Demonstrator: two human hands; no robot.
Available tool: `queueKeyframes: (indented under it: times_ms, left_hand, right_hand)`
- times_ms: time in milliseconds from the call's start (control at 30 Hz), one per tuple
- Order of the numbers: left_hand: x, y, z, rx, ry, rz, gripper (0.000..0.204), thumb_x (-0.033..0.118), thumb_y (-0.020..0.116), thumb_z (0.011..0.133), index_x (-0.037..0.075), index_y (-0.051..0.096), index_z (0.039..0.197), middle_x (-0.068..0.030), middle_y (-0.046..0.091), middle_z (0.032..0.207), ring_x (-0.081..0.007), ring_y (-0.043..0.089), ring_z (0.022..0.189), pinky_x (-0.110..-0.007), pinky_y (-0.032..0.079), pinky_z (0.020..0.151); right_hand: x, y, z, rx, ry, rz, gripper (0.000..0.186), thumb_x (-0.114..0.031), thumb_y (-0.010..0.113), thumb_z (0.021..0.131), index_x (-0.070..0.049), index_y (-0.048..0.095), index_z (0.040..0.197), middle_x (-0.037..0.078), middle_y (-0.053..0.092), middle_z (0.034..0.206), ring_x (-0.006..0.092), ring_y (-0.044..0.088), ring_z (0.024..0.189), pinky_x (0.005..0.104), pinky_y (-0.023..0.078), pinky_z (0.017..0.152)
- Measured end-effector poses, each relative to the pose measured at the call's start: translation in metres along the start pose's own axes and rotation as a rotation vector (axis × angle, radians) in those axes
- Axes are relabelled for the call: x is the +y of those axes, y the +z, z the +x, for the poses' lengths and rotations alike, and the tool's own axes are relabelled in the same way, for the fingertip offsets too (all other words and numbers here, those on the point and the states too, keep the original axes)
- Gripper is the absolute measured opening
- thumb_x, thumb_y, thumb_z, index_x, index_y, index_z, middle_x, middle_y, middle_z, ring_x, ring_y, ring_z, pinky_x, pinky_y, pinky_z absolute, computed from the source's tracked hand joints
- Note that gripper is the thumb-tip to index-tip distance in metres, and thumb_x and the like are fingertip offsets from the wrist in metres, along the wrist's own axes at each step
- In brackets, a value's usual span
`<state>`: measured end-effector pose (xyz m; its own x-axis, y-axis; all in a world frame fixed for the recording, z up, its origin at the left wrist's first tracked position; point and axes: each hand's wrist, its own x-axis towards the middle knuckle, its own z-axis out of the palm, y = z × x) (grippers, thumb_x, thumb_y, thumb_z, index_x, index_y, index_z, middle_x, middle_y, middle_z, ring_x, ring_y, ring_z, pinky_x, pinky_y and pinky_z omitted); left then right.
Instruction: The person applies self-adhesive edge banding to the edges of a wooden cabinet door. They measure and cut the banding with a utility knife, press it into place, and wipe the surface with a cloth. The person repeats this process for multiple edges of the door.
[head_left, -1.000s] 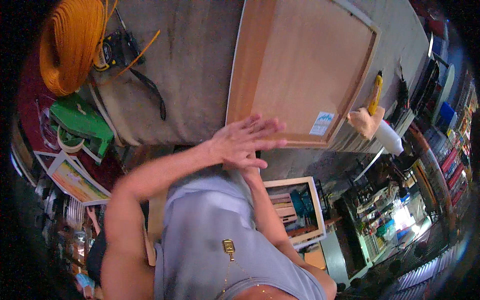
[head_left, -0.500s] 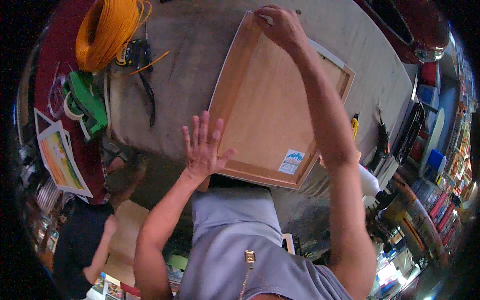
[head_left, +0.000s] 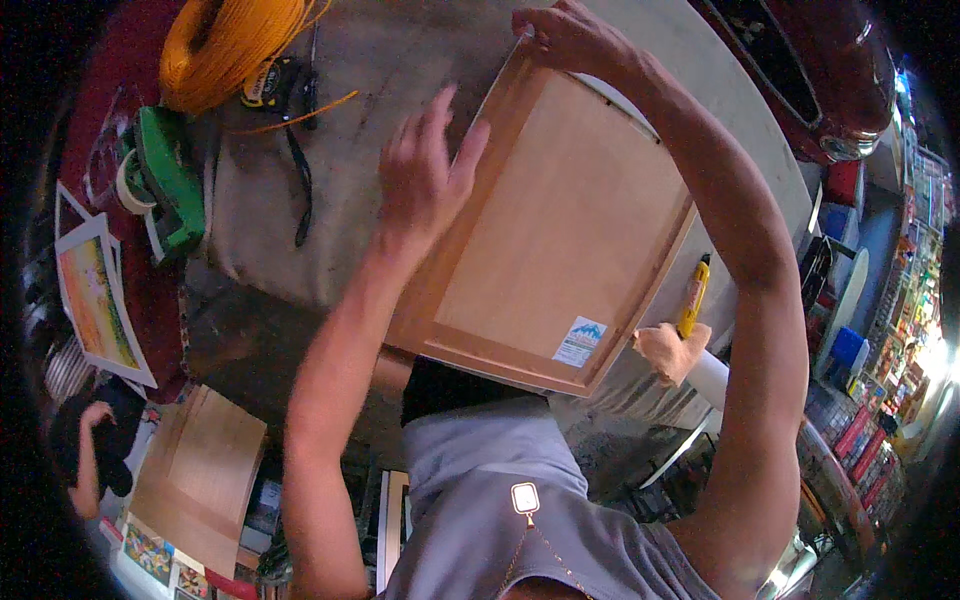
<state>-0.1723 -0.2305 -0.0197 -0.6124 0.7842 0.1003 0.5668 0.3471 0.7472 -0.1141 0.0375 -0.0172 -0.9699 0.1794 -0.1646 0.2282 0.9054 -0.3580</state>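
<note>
Orange cord coiled in a thick loop lies far out to the left of my left hand, with a green plastic tool and a roll of white tape further left again on the grey cloth-covered bench. A black strap trails just left of that hand.

My left hand is raised, fingers spread and loose, grasping nothing; it hovers at the left rail of the pale rectangular wooden frame with a flat plywood back panel. Whether the fingertips brush the rail I cannot tell. The forearm rises steeply from the lower edge, wrist slightly cocked back.

The frame lies flat on the bench between my two hands, its near edge overhanging toward my body, a small blue and white sticker at the near right corner. I judge it stiff and fairly light, the thin panel likely to flex or crack if pressed in the middle, so the solid rails and corners are the places to hold.

My right hand is clenched on the far corner, fingers curled over the rail, arm stretched long and almost straight. Right of that arm lie a yellow utility knife and a tan cloth wad.
</note>
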Motion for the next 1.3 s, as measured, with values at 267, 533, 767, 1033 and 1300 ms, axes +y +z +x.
queueKeyframes:
  times_ms: [267, 533, 767, 1033, 1300]
  left_hand:
    - [-0.044, 0.086, 0.175, -0.237, 0.272, 0.165, 0.060, 0.029, 0.076, 0.071, 0.001, 0.054, 0.118, -0.0245, 0.065, 0.101, -0.0401, 0.063, 0.097, -0.046, 0.051, 0.083]
    - [-0.010, 0.068, 0.164, -0.288, 0.071, 0.332, 0.051, 0.027, 0.074, 0.069, -0.004, 0.057, 0.106, -0.0263, 0.063, 0.092, -0.0414, 0.063, 0.090, -0.048, 0.052, 0.077]
    - [0.017, -0.018, 0.018, -0.550, -0.209, 0.274, 0.060, 0.014, 0.071, 0.064, 0.006, 0.041, 0.115, -0.0279, 0.064, 0.090, -0.0486, 0.062, 0.086, -0.055, 0.051, 0.076]
    - [-0.002, -0.090, -0.157, -0.443, -0.436, 0.216, 0.048, 0.007, 0.067, 0.070, 0.010, 0.045, 0.112, -0.0179, 0.066, 0.082, -0.0404, 0.065, 0.076, -0.050, 0.052, 0.068]
    - [0.002, -0.071, -0.193, -0.017, -0.463, 0.213, 0.041, 0.001, 0.066, 0.070, 0.008, 0.050, 0.106, -0.0126, 0.067, 0.090, -0.0322, 0.068, 0.081, -0.042, 0.053, 0.068]
  right_hand:
    - [-0.001, 0.000, -0.045, 0.180, 0.263, 0.555, 0.036, -0.008, 0.067, 0.082, -0.010, 0.063, 0.117, 0.008, 0.070, 0.105, 0.0188, 0.068, 0.094, 0.0326, 0.053, 0.087]
    - [0.006, 0.053, -0.061, 0.608, 0.353, 0.533, 0.029, -0.008, 0.069, 0.080, -0.007, 0.068, 0.109, 0.004, 0.071, 0.097, 0.0125, 0.066, 0.089, 0.0288, 0.052, 0.084]
    - [0.007, 0.048, -0.067, 0.589, 0.315, 0.480, 0.024, -0.008, 0.069, 0.079, -0.007, 0.072, 0.103, 0.004, 0.071, 0.093, 0.0132, 0.066, 0.084, 0.0284, 0.052, 0.082]
    - [0.008, 0.022, -0.049, 0.310, 0.126, 0.331, 0.019, -0.013, 0.069, 0.081, -0.009, 0.073, 0.099, 0.009, 0.070, 0.094, 0.0219, 0.067, 0.083, 0.0348, 0.054, 0.075]
    - [0.033, 0.019, 0.017, 0.042, -0.134, -0.066, 0.019, -0.026, 0.068, 0.079, -0.008, 0.069, 0.086, 0.012, 0.067, 0.087, 0.0313, 0.065, 0.081, 0.0430, 0.052, 0.075]
